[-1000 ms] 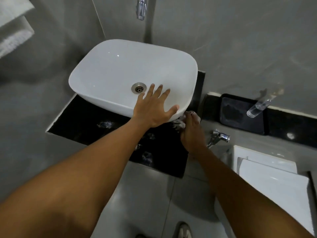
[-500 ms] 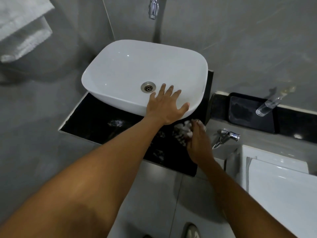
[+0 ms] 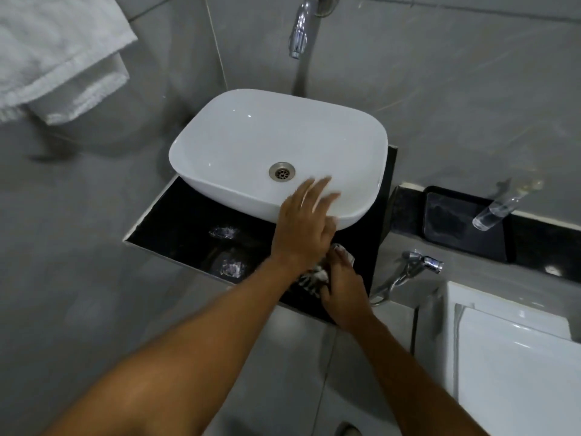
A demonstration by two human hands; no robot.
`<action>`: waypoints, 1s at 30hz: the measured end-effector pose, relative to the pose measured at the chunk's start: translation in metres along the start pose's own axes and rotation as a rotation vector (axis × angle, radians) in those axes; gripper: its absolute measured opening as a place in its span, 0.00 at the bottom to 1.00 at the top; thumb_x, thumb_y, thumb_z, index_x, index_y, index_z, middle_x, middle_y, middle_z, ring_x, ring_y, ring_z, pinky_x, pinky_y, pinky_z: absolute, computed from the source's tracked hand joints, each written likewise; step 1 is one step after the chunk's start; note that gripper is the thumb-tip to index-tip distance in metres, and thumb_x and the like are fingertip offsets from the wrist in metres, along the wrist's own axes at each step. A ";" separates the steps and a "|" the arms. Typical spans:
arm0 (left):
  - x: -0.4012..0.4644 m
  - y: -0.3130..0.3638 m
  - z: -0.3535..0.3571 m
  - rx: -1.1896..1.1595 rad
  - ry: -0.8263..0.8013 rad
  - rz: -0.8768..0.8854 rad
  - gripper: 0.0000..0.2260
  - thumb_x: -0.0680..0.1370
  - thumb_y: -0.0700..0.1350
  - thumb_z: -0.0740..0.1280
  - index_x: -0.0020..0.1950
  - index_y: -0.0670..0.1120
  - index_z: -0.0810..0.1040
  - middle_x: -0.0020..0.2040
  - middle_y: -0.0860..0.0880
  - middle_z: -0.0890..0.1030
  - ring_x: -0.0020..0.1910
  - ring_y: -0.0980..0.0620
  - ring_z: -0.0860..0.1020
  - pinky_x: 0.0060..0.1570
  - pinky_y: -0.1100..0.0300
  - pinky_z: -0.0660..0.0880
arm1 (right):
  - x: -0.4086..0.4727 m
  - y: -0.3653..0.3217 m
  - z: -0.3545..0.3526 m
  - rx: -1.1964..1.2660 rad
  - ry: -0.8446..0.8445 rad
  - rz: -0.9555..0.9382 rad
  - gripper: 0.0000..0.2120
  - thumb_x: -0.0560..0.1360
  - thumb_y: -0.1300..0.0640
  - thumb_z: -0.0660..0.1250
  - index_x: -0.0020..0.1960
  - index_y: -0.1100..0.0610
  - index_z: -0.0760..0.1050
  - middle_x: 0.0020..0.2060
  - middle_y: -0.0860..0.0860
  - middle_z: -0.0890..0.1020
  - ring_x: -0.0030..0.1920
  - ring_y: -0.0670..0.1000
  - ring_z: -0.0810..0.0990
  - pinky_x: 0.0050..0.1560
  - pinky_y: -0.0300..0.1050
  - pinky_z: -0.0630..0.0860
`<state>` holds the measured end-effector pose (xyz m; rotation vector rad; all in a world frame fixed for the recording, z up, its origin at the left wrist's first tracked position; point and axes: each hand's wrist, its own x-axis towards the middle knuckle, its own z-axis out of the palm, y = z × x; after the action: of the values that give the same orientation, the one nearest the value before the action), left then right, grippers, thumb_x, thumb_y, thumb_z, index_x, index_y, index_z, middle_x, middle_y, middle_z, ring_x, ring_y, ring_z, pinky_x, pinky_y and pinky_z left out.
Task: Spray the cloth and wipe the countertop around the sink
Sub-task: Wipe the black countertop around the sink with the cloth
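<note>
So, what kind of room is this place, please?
Most likely a bathroom. A white basin sits on a black counter under a wall tap, a towel hangs at the left, and a toilet lid shows at the lower right.

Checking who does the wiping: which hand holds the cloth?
The right hand, low on the black countertop, grips the cloth. The left hand lies open on the sink rim, holding nothing.

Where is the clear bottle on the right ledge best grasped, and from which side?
Grip the clear bottle around its middle, coming from the front: it looks upright on the black tray with the wall close behind. Blur hides the cap's details.
</note>
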<state>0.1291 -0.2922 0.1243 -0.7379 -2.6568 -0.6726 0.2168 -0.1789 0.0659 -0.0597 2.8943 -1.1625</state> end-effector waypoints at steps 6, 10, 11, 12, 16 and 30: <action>-0.134 0.006 0.047 -0.044 -0.108 0.049 0.24 0.80 0.58 0.60 0.73 0.49 0.70 0.77 0.46 0.68 0.78 0.45 0.63 0.71 0.49 0.67 | 0.009 0.022 -0.047 0.618 0.438 0.195 0.24 0.75 0.78 0.61 0.65 0.59 0.63 0.71 0.60 0.69 0.66 0.43 0.72 0.67 0.42 0.70; -0.104 0.014 0.053 0.051 -0.172 -0.035 0.24 0.76 0.60 0.66 0.68 0.50 0.74 0.68 0.45 0.78 0.67 0.42 0.74 0.66 0.48 0.69 | 0.080 0.004 -0.078 0.650 0.574 0.293 0.32 0.81 0.53 0.65 0.75 0.64 0.52 0.74 0.61 0.63 0.74 0.61 0.65 0.74 0.50 0.62; -0.095 0.019 0.055 0.067 -0.187 -0.030 0.24 0.74 0.60 0.67 0.66 0.49 0.75 0.64 0.45 0.80 0.62 0.41 0.75 0.64 0.47 0.69 | 0.099 -0.004 -0.081 0.609 0.529 0.330 0.38 0.80 0.45 0.65 0.77 0.62 0.49 0.76 0.60 0.62 0.74 0.59 0.65 0.72 0.47 0.63; -0.088 0.021 0.056 0.080 -0.211 -0.023 0.25 0.72 0.58 0.68 0.65 0.49 0.75 0.63 0.44 0.80 0.60 0.40 0.76 0.63 0.47 0.70 | 0.114 -0.013 -0.079 0.597 0.492 0.372 0.42 0.77 0.39 0.65 0.79 0.59 0.48 0.76 0.58 0.63 0.73 0.57 0.66 0.71 0.48 0.63; -0.091 0.014 0.059 0.052 -0.248 -0.011 0.24 0.73 0.55 0.66 0.68 0.51 0.74 0.72 0.44 0.73 0.69 0.40 0.71 0.66 0.45 0.69 | 0.131 -0.027 -0.063 0.194 0.570 0.392 0.42 0.75 0.35 0.63 0.79 0.56 0.51 0.78 0.56 0.62 0.76 0.59 0.63 0.74 0.61 0.57; -0.137 -0.089 0.015 -0.083 -0.071 0.006 0.16 0.77 0.44 0.67 0.64 0.44 0.78 0.67 0.41 0.78 0.71 0.41 0.72 0.73 0.42 0.64 | 0.128 -0.018 -0.056 -0.034 0.606 0.281 0.39 0.75 0.35 0.58 0.78 0.55 0.55 0.80 0.56 0.57 0.79 0.56 0.56 0.73 0.62 0.52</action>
<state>0.1903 -0.4074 0.0250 -0.8055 -2.7033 -0.7729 0.0876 -0.1584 0.1180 0.8072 3.2511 -1.2461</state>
